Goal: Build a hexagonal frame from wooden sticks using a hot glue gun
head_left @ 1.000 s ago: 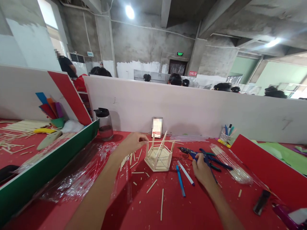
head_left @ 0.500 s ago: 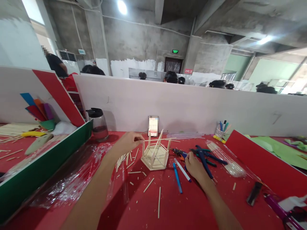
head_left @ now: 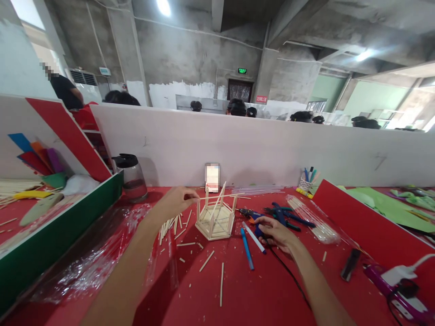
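At the rear left of the hexagonal stick frame (head_left: pixel 215 224), my left hand (head_left: pixel 180 199) pinches the end of a thin wooden stick (head_left: pixel 217 196). That stick lies across the tops of the frame's upright posts, and another stick leans inside. Right of the frame, my right hand (head_left: pixel 277 233) is closed round the blue handle of a glue gun (head_left: pixel 253 215). Its nozzle points left toward the frame, and a black cord (head_left: pixel 288 265) trails toward me. A light blue marker (head_left: pixel 247 249) and a white marker (head_left: pixel 254 237) lie between frame and hand.
Blue-handled pliers (head_left: pixel 288 215) and a bag of sticks (head_left: pixel 314 222) lie at right. Cut sticks (head_left: pixel 168 228) and plastic wrap (head_left: pixel 102 244) lie at left. A phone (head_left: pixel 212 177) leans on the back partition near a glass jug (head_left: pixel 133 179). A purple power strip (head_left: pixel 390 290) sits front right.
My right hand has shifted its grip on the glue gun, bringing the handle and cord into view. My left hand still holds the stick end. The whole view has shifted slightly.
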Motion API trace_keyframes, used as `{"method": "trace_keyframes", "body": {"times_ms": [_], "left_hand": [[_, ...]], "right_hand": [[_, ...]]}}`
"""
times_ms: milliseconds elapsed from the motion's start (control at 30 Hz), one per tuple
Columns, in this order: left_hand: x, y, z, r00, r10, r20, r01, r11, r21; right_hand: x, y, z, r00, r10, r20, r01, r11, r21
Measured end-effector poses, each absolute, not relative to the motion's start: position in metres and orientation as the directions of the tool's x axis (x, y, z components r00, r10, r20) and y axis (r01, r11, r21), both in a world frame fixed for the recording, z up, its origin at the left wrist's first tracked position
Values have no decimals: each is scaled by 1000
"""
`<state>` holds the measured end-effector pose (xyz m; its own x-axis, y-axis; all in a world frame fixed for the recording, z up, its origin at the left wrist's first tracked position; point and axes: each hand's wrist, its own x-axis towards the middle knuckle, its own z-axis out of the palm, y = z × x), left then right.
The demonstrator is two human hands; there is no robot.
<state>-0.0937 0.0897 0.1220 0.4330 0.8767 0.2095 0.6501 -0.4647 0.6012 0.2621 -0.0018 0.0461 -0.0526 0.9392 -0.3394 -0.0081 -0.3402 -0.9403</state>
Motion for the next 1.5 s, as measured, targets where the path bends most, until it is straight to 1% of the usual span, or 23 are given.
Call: {"method": "trace_keyframes", "body": {"times_ms": [67,167,200,267,333,400,433,500,567,700,833,967,1067,1200,1233,1300,1400,1500], "left_hand": [[-93,88,125,430,880,203,656,-459,599],[-93,87,127,433,877,207,663,-466,586],[-93,87,127,437,874,212,664,-473,579],[-93,87,127,443,871,211,669,-478,569],[-93,88,126,439,875,204,673,-470,571],[-94,89,124,439,875,205,669,-471,575],[-94,90,123,444,870,212,664,-479,575],[-95,92,120,457,860,228,650,-498,574],[-96,94,118,461,855,237,644,-506,574],[-97,94,118,457,857,239,644,-504,575],[-96,91,122,447,864,229,659,-492,570],[-95,89,123,448,865,225,653,-489,579],[-95,89,123,450,866,221,656,-488,576],[-95,90,123,452,865,218,665,-490,563],[-96,90,122,456,862,221,662,-495,563],[-96,91,121,465,855,229,657,-507,558],[-97,92,120,465,854,232,670,-511,538],[-97,92,119,459,858,230,675,-505,538]], "right_hand": [[258,1,45,-29,946,-322,-1,-322,-947],[250,8,41,70,965,-251,62,-255,-965],[249,10,39,108,972,-209,110,-221,-969],[248,16,34,150,983,-104,277,-143,-950],[250,20,29,134,991,22,505,-48,-862],[251,21,26,74,990,120,696,35,-717],[252,21,26,44,988,146,758,62,-649],[251,19,26,6,988,155,828,82,-554],[250,17,28,0,991,134,862,68,-503],[248,14,33,11,994,110,895,39,-445],[246,12,39,6,994,111,922,37,-386],[245,8,44,51,992,120,944,-8,-331],[245,6,48,71,986,152,946,-18,-325],[232,2,56,-1,972,235,931,86,-354],[226,0,59,-25,974,223,930,105,-352],[210,-6,63,-68,987,143,941,110,-319],[186,-16,65,-126,992,25,970,128,-208],[172,-24,61,-176,984,-37,977,170,-128]]}}
